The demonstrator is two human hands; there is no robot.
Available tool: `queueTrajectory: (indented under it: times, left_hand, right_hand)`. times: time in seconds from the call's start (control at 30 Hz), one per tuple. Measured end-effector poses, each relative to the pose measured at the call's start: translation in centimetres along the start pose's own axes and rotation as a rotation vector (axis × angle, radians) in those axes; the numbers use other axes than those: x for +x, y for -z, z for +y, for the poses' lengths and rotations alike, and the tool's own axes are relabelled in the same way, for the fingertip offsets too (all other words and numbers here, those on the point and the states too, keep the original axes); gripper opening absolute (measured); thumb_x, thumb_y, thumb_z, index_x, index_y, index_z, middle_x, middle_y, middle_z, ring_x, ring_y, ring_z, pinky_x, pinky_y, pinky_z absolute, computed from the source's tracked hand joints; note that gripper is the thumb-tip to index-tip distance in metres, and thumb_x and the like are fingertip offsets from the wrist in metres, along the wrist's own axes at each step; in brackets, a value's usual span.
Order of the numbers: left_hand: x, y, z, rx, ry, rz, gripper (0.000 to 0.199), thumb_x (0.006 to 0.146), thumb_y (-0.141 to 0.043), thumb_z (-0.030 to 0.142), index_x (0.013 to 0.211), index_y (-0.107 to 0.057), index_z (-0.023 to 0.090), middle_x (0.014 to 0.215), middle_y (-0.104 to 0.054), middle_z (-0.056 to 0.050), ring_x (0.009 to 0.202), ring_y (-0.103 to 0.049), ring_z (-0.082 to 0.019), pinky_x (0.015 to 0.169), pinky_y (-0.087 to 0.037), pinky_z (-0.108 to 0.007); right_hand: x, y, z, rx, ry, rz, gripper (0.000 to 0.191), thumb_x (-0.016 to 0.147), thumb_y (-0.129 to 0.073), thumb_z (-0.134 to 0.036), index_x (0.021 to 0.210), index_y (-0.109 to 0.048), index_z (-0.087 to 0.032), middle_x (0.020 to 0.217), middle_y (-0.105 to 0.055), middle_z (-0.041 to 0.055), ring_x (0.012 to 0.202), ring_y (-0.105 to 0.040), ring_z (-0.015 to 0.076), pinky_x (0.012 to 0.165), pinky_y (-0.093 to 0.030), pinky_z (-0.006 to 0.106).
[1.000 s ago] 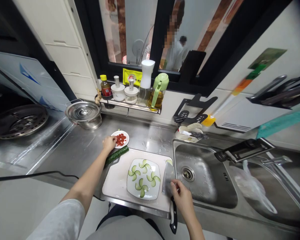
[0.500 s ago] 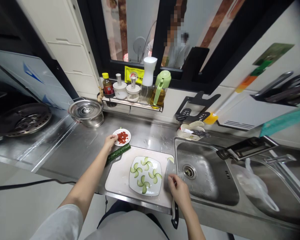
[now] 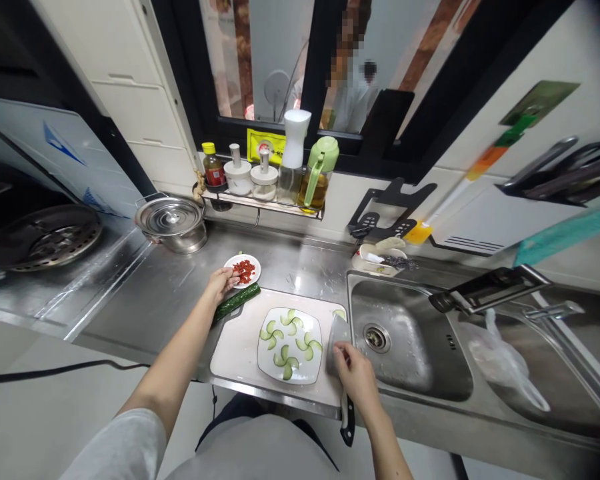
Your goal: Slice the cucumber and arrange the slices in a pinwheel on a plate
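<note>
My left hand [image 3: 221, 283] is at the left edge of a small white dish [image 3: 254, 261] of red pieces [image 3: 245, 270], its fingers drawn together; what they pinch is too small to tell. My right hand [image 3: 356, 373] is half curled beside a knife blade [image 3: 336, 333], thumb and forefinger together, their contents unclear. The knife's black handle [image 3: 348, 423] points toward me past the board's edge. On the white cutting board [image 3: 235, 353], a square white plate [image 3: 293, 339] bears several pinwheels of green slices [image 3: 286, 362]. A dark green cucumber piece [image 3: 237, 301] lies across the board's upper left corner.
Right of the board is a steel sink [image 3: 415, 347], with a faucet [image 3: 495, 290] and a plastic bag [image 3: 505, 363] farther right. A lidded steel pot [image 3: 173, 223] stands back left. Bottles and jars fill a wall rack [image 3: 270, 202]. A person [image 3: 353, 100] shows through the window.
My left fingers have shifted slightly right, farther over the dish's edge. My right hand stays beside the knife blade. The whole view has moved a little.
</note>
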State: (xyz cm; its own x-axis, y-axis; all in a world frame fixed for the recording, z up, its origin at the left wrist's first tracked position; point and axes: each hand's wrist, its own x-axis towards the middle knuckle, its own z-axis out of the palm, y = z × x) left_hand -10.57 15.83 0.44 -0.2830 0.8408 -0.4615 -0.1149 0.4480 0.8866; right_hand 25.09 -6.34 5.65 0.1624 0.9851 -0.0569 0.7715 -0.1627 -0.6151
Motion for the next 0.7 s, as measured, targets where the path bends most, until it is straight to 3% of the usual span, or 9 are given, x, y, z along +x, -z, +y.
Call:
queueTrajectory:
  times: [0.1,0.27,0.5,0.6,0.7]
  left_hand:
    - [-0.1,0.2,0.2,0.059,-0.045,0.015,0.009,0.076,-0.064,0.018,0.084,-0.062,0.016,0.084,-0.072,-0.006,0.071,-0.067,-0.014,0.054,-0.042,-0.019]
    - [-0.5,0.5,0.5,0.365,-0.234,0.061,0.005,0.066,-0.069,0.019,0.070,-0.066,0.019,0.075,-0.071,-0.004,0.083,-0.065,-0.020,0.071,-0.045,-0.025]
    - [-2.2,-0.2,1.0,0.208,-0.171,0.019,0.028,0.066,-0.071,0.038,0.079,-0.062,0.016,0.065,-0.064,-0.001,0.056,-0.055,-0.011,0.054,-0.040,-0.021]
    - [-4.3,-1.1,1.5,0.102,-0.123,-0.098,0.035,0.065,-0.073,0.043,0.084,-0.062,0.016,0.072,-0.065,-0.001,0.051,-0.052,-0.007,0.046,-0.033,-0.017]
    - [-7.6,-2.7,1.9,-0.141,0.008,-0.365,0.036,0.062,-0.079,0.038,0.086,-0.063,0.016,0.072,-0.063,0.001,0.051,-0.050,-0.004,0.043,-0.029,-0.014]
  right_hand:
    - [0.1,0.0,-0.4,-0.006,-0.002,-0.005,0.042,0.087,-0.038,-0.047,0.090,-0.069,-0.019,0.074,-0.070,0.0074,0.062,-0.060,0.0199,0.063,-0.045,0.029]
    - [0.3,0.0,-0.9,-0.005,0.023,-0.010,0.043,0.089,-0.036,-0.046,0.090,-0.068,-0.018,0.073,-0.068,0.0080,0.062,-0.059,0.0201,0.063,-0.044,0.029]
    - [0.3,-0.1,-0.5,0.018,0.041,-0.003,0.039,0.088,-0.039,-0.044,0.088,-0.069,-0.018,0.072,-0.068,0.0064,0.059,-0.058,0.0187,0.061,-0.043,0.028]
    - [1.0,-0.5,-1.4,0.092,0.055,-0.001,0.037,0.087,-0.042,-0.044,0.088,-0.069,-0.018,0.069,-0.067,0.0049,0.059,-0.057,0.0177,0.061,-0.043,0.027]
    - [2.2,-0.9,-3.8,0.175,0.100,-0.009,0.031,0.087,-0.046,-0.040,0.089,-0.068,-0.018,0.070,-0.066,0.0031,0.061,-0.057,0.0162,0.062,-0.043,0.025]
